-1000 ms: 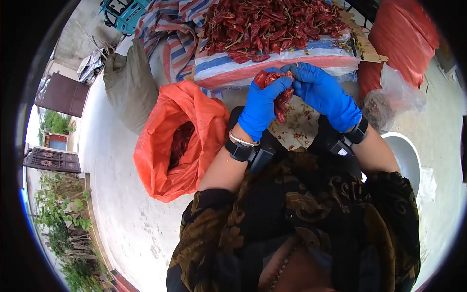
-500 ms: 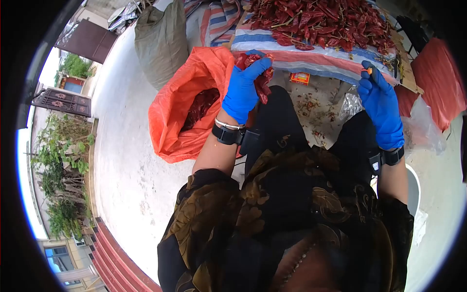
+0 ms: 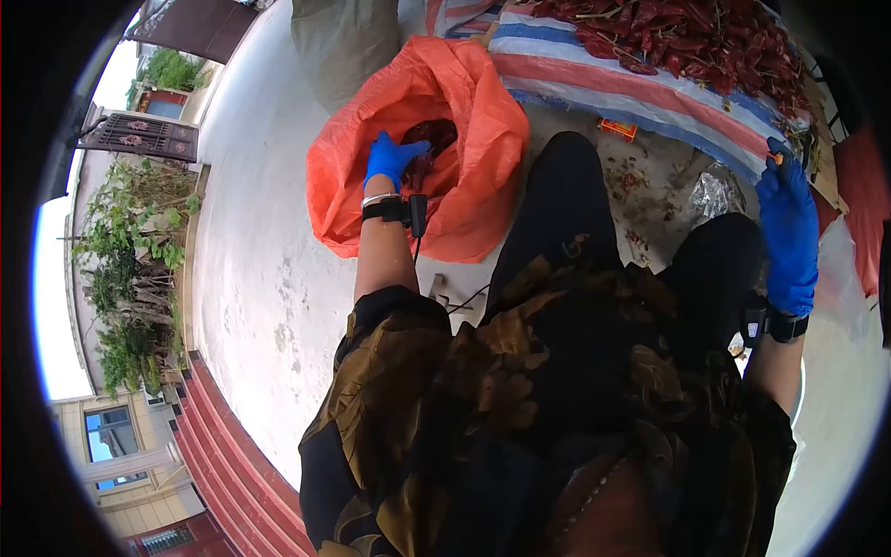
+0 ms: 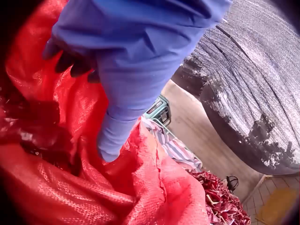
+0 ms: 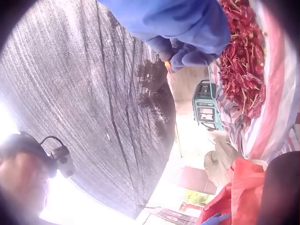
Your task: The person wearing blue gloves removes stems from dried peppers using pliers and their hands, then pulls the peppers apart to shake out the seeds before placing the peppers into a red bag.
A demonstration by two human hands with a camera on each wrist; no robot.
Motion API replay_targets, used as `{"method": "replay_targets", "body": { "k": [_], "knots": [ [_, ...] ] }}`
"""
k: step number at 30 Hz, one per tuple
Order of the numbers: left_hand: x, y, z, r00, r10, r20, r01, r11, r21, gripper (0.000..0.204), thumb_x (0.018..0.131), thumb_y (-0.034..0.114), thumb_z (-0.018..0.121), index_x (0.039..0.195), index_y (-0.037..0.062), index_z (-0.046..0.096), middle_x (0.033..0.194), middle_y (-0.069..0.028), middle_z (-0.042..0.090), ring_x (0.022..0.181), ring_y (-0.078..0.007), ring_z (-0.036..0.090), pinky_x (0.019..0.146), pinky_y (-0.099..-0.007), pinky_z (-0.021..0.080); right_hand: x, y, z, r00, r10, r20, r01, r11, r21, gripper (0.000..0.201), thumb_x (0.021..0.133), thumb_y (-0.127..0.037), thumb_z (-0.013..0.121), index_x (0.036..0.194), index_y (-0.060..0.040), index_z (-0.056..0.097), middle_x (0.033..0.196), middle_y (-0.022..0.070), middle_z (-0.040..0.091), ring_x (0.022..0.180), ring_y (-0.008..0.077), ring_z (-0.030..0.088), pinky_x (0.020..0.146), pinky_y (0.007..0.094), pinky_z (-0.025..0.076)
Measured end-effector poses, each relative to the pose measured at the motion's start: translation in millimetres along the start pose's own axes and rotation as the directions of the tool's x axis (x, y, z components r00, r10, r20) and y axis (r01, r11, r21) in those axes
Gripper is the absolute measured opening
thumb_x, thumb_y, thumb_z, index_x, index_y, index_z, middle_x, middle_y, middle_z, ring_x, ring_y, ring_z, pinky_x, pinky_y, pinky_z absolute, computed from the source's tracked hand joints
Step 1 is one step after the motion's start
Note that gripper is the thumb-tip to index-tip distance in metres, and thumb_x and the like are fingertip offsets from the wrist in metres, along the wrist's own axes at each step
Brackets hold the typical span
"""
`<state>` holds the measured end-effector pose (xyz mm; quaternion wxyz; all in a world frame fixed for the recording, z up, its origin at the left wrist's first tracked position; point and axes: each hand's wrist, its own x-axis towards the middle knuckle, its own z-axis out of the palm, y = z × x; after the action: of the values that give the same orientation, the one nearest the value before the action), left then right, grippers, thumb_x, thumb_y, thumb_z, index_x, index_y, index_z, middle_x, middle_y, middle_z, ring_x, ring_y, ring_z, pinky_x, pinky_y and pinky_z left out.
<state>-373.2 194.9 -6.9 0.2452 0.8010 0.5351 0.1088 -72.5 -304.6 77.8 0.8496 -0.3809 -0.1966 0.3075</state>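
My left hand (image 3: pixel 388 162), in a blue glove, reaches inside the mouth of an orange-red woven sack (image 3: pixel 339 200). Its thumb and fingers are spread apart with nothing between them. Dark red dried chili peppers (image 3: pixel 436 144) lie in the sack by the fingertips; the left wrist view shows glossy peppers (image 4: pixel 33 133) below the hand. Over by the right knee, the gloved right hand (image 3: pixel 789 237) pinches a small orange piece (image 3: pixel 776 158) at its fingertips. This piece has a thin reddish tip in the right wrist view.
A heap of dried chili peppers (image 3: pixel 687 42) lies on a striped sheet (image 3: pixel 631 88) ahead. Between the knees, the floor has scattered bits (image 3: pixel 636 190), a small red box (image 3: pixel 617 130) and a crumpled clear bag (image 3: pixel 716 193). A grey-green sack (image 3: pixel 343 46) stands beyond the orange-red one.
The left hand has left the right hand, carried red chili peppers leftward into the sack and let them go. The right hand has moved right, keeping the small orange piece. The head view has turned left.
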Motion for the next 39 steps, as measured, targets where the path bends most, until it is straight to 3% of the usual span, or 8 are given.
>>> {"method": "replay_targets", "body": {
  "k": [17, 21, 26, 28, 30, 32, 36, 39],
  "knots": [
    [-82, 165, -17, 0.83, 0.557, -0.041, -0.454, 0.629, -0.631, 0.024, 0.085, 0.011, 0.055, 0.106, -0.001, 0.057, 0.101, -0.0045, 0.058, 0.093, -0.012, 0.052, 0.085, -0.025, 0.039, -55, -56, -42, 0.839, -0.484, -0.25, 0.121, 0.612, -0.782, 0.016, 0.084, -0.01, 0.055, 0.096, -0.0032, 0.062, 0.08, -0.0001, 0.059, 0.068, 0.0056, 0.049, 0.061, 0.0197, 0.04],
    [-95, 182, -12, 0.814, 0.58, -0.018, -0.449, 0.609, -0.653, 0.021, 0.083, 0.008, 0.058, 0.103, -0.0008, 0.059, 0.099, -0.0051, 0.06, 0.092, -0.0109, 0.054, 0.084, -0.0239, 0.041, -63, -100, -81, 0.655, -0.74, -0.157, 0.158, 0.337, -0.928, 0.018, 0.084, -0.011, 0.056, 0.098, -0.0021, 0.062, 0.086, -0.0011, 0.06, 0.074, 0.005, 0.051, 0.067, 0.0181, 0.04],
    [-98, 188, 1, 0.81, 0.586, 0.041, -0.385, 0.582, -0.716, 0.021, 0.083, 0.004, 0.058, 0.103, -0.0013, 0.059, 0.099, -0.0056, 0.061, 0.091, -0.0111, 0.055, 0.083, -0.0243, 0.042, -76, -174, -148, 0.444, -0.893, -0.08, -0.311, -0.07, -0.948, 0.02, 0.083, -0.02, 0.055, 0.093, -0.0056, 0.064, 0.082, 0.0095, 0.064, 0.071, 0.0166, 0.06, 0.063, 0.0257, 0.046],
    [-101, 192, 4, 0.805, 0.591, 0.045, -0.394, 0.591, -0.704, 0.021, 0.083, 0.004, 0.058, 0.103, -0.0015, 0.059, 0.099, -0.0057, 0.061, 0.091, -0.0117, 0.055, 0.084, -0.0244, 0.042, -82, -187, -204, 0.572, -0.812, -0.116, -0.513, -0.244, -0.823, 0.022, 0.083, -0.025, 0.055, 0.095, -0.0071, 0.063, 0.086, 0.0112, 0.063, 0.071, 0.0199, 0.059, 0.066, 0.0297, 0.046],
    [-104, 195, 8, 0.807, 0.589, 0.05, -0.398, 0.604, -0.691, 0.021, 0.082, 0.004, 0.058, 0.102, -0.0017, 0.058, 0.099, -0.0058, 0.061, 0.091, -0.0123, 0.055, 0.084, -0.0246, 0.042, -96, -193, -277, 0.942, -0.312, -0.125, -0.32, -0.722, -0.613, 0.023, 0.081, -0.026, 0.055, 0.09, -0.0058, 0.063, 0.086, 0.0138, 0.063, 0.077, 0.0271, 0.06, 0.068, 0.0346, 0.046],
    [-106, 199, 10, 0.764, 0.641, 0.076, -0.452, 0.615, -0.646, 0.021, 0.082, 0.004, 0.059, 0.102, -0.0016, 0.058, 0.097, -0.0058, 0.061, 0.091, -0.013, 0.055, 0.084, -0.0247, 0.042, -87, -187, -316, 0.769, -0.242, -0.591, -0.578, -0.658, -0.483, 0.024, 0.08, -0.026, 0.056, 0.089, -0.0051, 0.062, 0.087, 0.0132, 0.063, 0.084, 0.0288, 0.059, 0.069, 0.0359, 0.046],
    [-111, 207, 17, 0.768, 0.631, 0.113, -0.429, 0.637, -0.641, 0.021, 0.081, 0.006, 0.06, 0.101, -0.0006, 0.059, 0.096, -0.0053, 0.061, 0.09, -0.0121, 0.054, 0.082, -0.0245, 0.042, -66, -164, -263, 0.774, -0.631, -0.058, -0.414, -0.434, -0.8, 0.038, 0.077, -0.027, 0.062, 0.109, -0.0065, 0.058, 0.104, 0.0184, 0.059, 0.096, 0.0298, 0.057, 0.08, 0.0334, 0.045],
    [-106, 212, 28, 0.747, 0.65, 0.138, -0.451, 0.649, -0.612, 0.021, 0.081, 0.007, 0.06, 0.101, -0.0005, 0.059, 0.095, -0.0052, 0.061, 0.089, -0.012, 0.054, 0.081, -0.0242, 0.042, -20, -129, -184, 0.801, -0.568, -0.192, -0.318, -0.13, -0.939, 0.044, 0.077, -0.027, 0.063, 0.114, -0.0069, 0.054, 0.107, 0.0181, 0.058, 0.097, 0.0309, 0.056, 0.082, 0.034, 0.044]
  ]
}}
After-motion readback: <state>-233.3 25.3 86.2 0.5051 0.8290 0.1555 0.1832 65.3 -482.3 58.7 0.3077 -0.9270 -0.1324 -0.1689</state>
